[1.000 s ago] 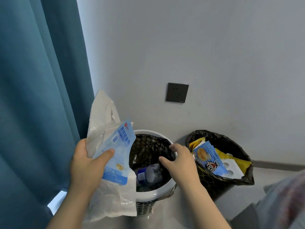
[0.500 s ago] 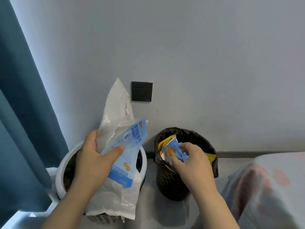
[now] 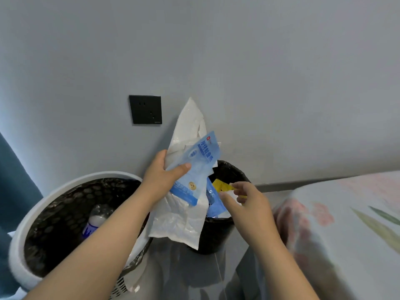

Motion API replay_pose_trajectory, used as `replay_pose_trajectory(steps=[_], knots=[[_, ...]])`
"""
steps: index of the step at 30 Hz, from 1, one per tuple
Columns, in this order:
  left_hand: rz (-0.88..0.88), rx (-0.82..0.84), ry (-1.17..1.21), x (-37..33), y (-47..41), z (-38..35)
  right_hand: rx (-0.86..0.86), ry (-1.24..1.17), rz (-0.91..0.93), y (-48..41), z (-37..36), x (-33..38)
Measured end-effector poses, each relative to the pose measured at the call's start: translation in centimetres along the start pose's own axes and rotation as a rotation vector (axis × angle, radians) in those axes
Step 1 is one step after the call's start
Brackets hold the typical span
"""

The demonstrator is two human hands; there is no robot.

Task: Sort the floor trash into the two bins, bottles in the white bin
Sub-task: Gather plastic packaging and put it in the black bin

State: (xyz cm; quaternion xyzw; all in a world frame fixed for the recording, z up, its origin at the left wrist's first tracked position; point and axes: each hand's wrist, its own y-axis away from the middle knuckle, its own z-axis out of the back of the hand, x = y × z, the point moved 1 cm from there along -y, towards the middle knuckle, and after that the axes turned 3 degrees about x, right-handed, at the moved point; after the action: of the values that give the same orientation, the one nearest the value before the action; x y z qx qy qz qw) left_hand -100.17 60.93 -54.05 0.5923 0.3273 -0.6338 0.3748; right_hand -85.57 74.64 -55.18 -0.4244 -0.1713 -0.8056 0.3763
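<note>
1. Head view is showing the right grip (image 3: 249,199) hovering released, holding nothing, just above the black bin's (image 3: 232,168) near rim.
2. Left grip (image 3: 160,178) is clenching the blue packet (image 3: 195,167) and white bag (image 3: 184,215), long axes upright, hanging at that bin's left rim.
3. Bin's mouth is lying rightward of them.

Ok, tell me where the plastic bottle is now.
Head view: the plastic bottle lies lower left, down inside the white bin, to the left of the black bin.

The left hand (image 3: 161,180) and right hand (image 3: 249,201) are bare; left forearm (image 3: 104,241) and right forearm (image 3: 279,260) uncovered, thumbnails short.
</note>
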Motion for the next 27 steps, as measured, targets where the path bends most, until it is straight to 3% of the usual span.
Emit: replay_pose_trajectory(steps=[3,9,14,20,27], knots=[[0.059,0.115,0.133,0.3,0.0,-0.8,0.009,-0.201,-0.105,-0.8,-0.6,-0.5],[0.1,0.269,0.142,1.2,0.6,-1.4,0.07,-0.652,-0.153,-1.7,-1.5,-0.4],[0.118,0.237,0.108,1.9,0.8,-1.6,0.009,-0.743,-0.132,-2.5,-1.5,-0.7],[-0.017,-0.043,-0.421,5.0,-0.2,0.2,-0.287,-0.551,-0.02,-4.1,-0.7,-0.9],[-0.228,0.226,-0.956,8.6,0.2,0.7,-0.534,-0.561,0.113,-5.6,0.5,0.7]])
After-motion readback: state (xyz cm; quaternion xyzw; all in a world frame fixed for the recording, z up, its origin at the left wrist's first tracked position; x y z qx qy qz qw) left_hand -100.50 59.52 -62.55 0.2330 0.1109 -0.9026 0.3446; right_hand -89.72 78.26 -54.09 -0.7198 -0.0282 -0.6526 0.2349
